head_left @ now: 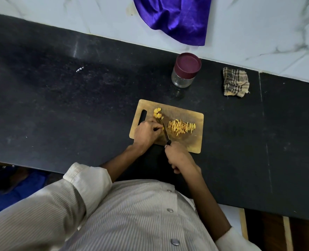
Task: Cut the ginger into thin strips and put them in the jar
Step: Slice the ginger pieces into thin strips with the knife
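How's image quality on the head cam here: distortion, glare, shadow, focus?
Head view: strong wide-angle bowing, the counter edge curves; dim, soft overall light; the left half of the black counter falls into shadow; faint sheen streak on the counter, no hard glare; cutting board, ginger strips and jar reasonably sharp; knife blade thin and dark, hard to resolve; shirt at the bottom slightly soft.

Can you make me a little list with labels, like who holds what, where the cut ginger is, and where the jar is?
left hand: pressing ginger slices on the cutting board
right hand: holding the knife
cut strips: piled on the board's right side
jar: on the counter beyond the board, lid on, looks empty
checked cloth: right of the jar
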`<state>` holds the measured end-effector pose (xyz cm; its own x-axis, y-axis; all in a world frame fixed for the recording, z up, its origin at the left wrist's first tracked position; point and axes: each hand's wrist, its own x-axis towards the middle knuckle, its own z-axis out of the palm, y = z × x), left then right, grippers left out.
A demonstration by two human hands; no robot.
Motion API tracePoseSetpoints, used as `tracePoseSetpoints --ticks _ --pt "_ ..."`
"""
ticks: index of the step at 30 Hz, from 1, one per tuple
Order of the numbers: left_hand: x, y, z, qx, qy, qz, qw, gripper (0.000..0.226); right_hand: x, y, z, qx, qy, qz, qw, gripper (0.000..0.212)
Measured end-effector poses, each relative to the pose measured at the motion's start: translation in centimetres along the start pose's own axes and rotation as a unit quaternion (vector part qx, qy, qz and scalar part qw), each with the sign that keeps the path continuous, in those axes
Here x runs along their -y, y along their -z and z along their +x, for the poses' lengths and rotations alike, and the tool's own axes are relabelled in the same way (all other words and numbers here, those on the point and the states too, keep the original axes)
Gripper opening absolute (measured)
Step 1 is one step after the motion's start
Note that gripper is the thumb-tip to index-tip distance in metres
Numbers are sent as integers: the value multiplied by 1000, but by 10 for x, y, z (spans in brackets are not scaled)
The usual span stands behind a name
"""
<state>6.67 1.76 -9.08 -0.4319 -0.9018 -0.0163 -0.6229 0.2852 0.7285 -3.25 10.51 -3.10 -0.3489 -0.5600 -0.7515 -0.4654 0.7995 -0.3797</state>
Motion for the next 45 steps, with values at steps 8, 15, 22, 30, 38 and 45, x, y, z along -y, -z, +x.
tracePoseSetpoints --ticks 8,15,22,30,38,45 --pt "0 2 0 3 1 1 1000 15 -21 -21 -8 -56 52 -42 996 31" --pt "2 0 -2 1 -4 2 1000 16 -19 -19 -5 -84 68 -2 994 30" --pt "6 -3 -1 -4 3 -5 1000 17 -13 -17 -12 -70 83 13 994 34" --pt "8 -4 0 -8 -5 -3 1000 16 -10 -16 -9 -45 65 27 996 32" --pt "8 -3 0 -1 -3 1 1000 17 -6 -11 -3 -27 57 14 998 18" --pt "7 -2 -1 5 0 3 1000 17 -16 -18 -7 -43 47 -66 996 34"
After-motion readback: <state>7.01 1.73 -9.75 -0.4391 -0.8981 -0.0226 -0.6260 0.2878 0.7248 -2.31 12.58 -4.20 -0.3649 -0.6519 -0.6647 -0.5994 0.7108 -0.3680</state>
